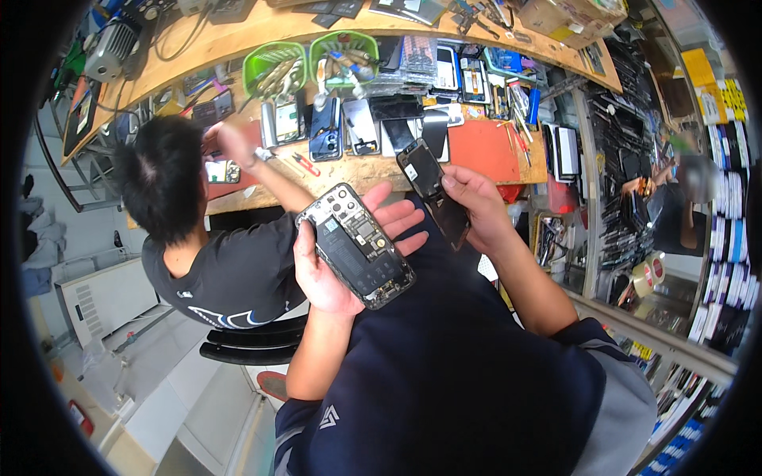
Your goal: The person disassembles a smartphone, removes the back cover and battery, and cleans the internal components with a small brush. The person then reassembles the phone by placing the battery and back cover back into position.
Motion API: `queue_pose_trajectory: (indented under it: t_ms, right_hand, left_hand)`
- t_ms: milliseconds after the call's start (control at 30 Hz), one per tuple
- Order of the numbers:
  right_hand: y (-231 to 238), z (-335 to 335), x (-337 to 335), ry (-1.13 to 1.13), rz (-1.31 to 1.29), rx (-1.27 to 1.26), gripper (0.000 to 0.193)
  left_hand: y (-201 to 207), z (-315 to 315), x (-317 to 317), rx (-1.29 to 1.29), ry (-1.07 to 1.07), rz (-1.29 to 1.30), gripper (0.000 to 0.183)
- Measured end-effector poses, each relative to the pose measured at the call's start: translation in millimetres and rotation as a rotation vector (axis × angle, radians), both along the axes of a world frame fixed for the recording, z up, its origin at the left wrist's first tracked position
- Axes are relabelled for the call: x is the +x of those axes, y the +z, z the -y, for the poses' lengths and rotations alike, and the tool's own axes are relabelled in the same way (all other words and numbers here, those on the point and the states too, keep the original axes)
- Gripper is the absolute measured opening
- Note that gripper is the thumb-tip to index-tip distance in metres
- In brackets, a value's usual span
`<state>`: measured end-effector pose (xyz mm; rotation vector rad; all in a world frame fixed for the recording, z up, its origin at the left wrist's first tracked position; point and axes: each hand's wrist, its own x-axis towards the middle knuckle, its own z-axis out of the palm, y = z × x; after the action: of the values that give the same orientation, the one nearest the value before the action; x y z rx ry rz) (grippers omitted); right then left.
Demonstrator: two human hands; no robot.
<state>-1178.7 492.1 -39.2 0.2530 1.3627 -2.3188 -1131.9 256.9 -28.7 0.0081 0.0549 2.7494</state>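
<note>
Near, there is one opened phone (361, 246) and one dark phone panel (425, 170); at left, one co-worker (230, 274). The desk (369, 164) bears two green baskets (252, 67), with one cardboard box (571, 20) at far right. The other phones (325, 131) overlap too much to count.

– What carries the things?
– A wooden surface (349, 170).
– What lies on it?
– Two green baskets (345, 39) toward the back, phones (325, 131) in front of them, a red mat (486, 148) on the right and a red-handled tool (306, 165) near the front edge.
– And behind?
– A wooden shelf (274, 23), with a carton (567, 20) right and a grey machine (113, 50) left.
</note>
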Motion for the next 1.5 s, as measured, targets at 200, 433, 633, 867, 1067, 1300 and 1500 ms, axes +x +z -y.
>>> queue_pose_trajectory:
  t_ms: [200, 433, 633, 867, 1067, 1300, 1500]
  right_hand:
    - [-74, -76, -74, 0.072, 0.126, 0.125, 0.025]
    - [-179, -172, -162, 0.060, 0.204, 0.388, 0.023]
    - [-224, -213, -175, -0.030, 0.162, 0.160, 0.028]
    - [-270, -243, -170, 0.042, 0.069, 0.100, 0.032]
    - [-292, -261, -168, 0.120, -0.095, 0.049, 0.027]
    - [-305, -276, -170, 0.207, -0.166, 0.029, 0.029]
    - [-319, -269, -166, 0.264, -0.116, -0.007, 0.031]
  left_hand:
    - [-49, -66, -57, 0.032, 0.040, 0.044, 0.114]
    - [-164, -157, -130, -0.123, 0.084, 0.138, 0.100]
    - [-258, -218, -148, -0.687, 0.104, 0.300, 0.065]
    - [-311, -264, -131, -0.751, 0.049, 0.109, 0.048]
    - [-319, -305, -119, -0.859, 0.055, 0.104, 0.037]
    - [-308, -305, -103, -0.908, -0.035, 0.156, 0.037]
    - [-280, -282, -83, -1.301, -0.171, 0.122, 0.029]
